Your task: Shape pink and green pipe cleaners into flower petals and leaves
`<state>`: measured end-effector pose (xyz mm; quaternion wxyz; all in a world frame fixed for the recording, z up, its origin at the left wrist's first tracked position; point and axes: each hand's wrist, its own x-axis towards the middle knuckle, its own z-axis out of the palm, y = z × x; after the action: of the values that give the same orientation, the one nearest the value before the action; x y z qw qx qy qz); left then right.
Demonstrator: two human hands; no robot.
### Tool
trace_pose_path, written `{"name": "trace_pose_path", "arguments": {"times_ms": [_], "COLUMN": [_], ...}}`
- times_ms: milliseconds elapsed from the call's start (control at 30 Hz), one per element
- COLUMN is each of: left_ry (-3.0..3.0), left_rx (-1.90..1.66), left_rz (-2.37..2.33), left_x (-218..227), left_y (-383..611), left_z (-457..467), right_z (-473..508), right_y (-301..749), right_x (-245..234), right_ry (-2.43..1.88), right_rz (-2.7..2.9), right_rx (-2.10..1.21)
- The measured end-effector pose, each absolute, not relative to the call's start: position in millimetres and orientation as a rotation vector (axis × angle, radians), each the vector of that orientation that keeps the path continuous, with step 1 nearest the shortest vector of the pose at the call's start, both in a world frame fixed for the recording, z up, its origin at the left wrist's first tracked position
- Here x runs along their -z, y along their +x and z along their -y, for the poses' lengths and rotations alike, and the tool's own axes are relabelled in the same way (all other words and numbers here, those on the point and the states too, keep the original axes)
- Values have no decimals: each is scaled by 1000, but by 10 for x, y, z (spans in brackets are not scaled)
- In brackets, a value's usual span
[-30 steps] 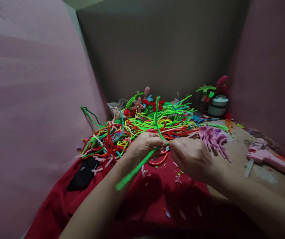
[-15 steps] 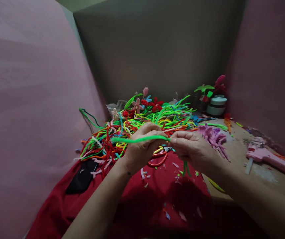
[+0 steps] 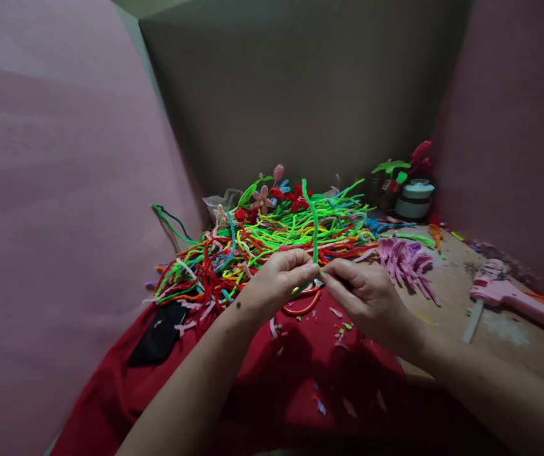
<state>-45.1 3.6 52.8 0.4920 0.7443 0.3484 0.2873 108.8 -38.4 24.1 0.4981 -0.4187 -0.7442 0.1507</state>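
A green pipe cleaner (image 3: 315, 221) rises almost upright from between my fingertips, its top bent a little to the left. My left hand (image 3: 281, 275) pinches it near its lower end, thumb against forefinger. Close against that spot, my right hand (image 3: 366, 294) is also closed on the green pipe cleaner, fingertips nearly touching those of the left. Part of the pipe cleaner below is hidden by the hands. Just under them, scissors with red handles (image 3: 303, 310) lie on the red cloth (image 3: 272, 392), partly covered by my left hand.
A heap of coloured pipe cleaners (image 3: 276, 231) spreads behind the hands, with fuzzy flowers (image 3: 300, 197) on top. A black phone (image 3: 158, 335) lies at left. On the right are a purple fuzzy bunch (image 3: 404, 263), a pink glue gun (image 3: 513, 294) and a lidded jar (image 3: 414, 199). Scraps dot the cloth.
The green pipe cleaner has swung from lying sideways over my left hand to standing upright. The green ends that hung below my right hand no longer show.
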Motion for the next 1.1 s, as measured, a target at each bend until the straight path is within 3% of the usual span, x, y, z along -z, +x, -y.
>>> {"name": "trace_pose_path", "arguments": {"times_ms": [267, 700, 933, 1100], "left_ry": [1850, 1895, 2035, 1852], "left_rx": [-806, -790, -775, -750], "left_rz": [-902, -1005, -1078, -1011], "left_x": [-606, -551, -604, -574], "left_y": [-501, -493, -517, -561], "left_z": [-38, -67, -97, -173], "right_z": [328, 332, 237, 201], "right_y": [1137, 1113, 1211, 1235], "right_x": [-396, -303, -376, -334], "right_ry": [-1037, -1183, -1188, -1232], "right_rz": [1621, 1724, 1791, 1754], "right_rx": [-1055, -679, -955, -914]}}
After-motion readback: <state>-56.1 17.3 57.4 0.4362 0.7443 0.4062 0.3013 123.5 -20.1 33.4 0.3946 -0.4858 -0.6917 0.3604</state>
